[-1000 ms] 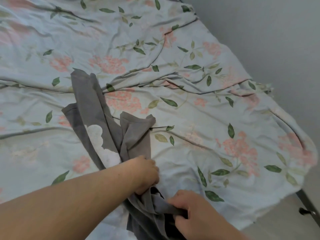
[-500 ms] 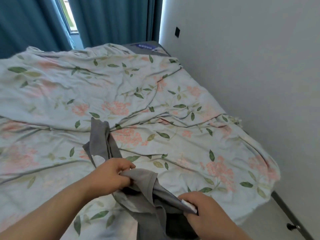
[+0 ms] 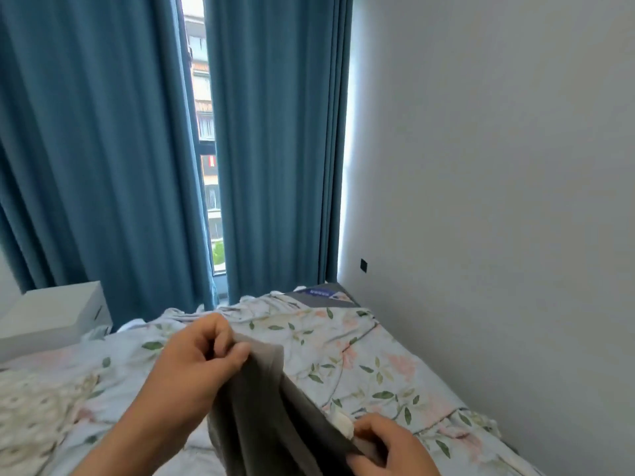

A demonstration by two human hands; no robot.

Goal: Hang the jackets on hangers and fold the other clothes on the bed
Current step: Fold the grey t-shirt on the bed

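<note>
A soft, limp grey garment [image 3: 261,407] hangs in loose folds above the bed [image 3: 378,365], which has a crumpled floral sheet. The raised left hand [image 3: 196,362] pinches its top edge. The lower right hand [image 3: 391,444] grips the edge beside a white label [image 3: 344,423].

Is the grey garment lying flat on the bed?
No, the left hand and right hand hold the grey garment lifted above the bed.
</note>
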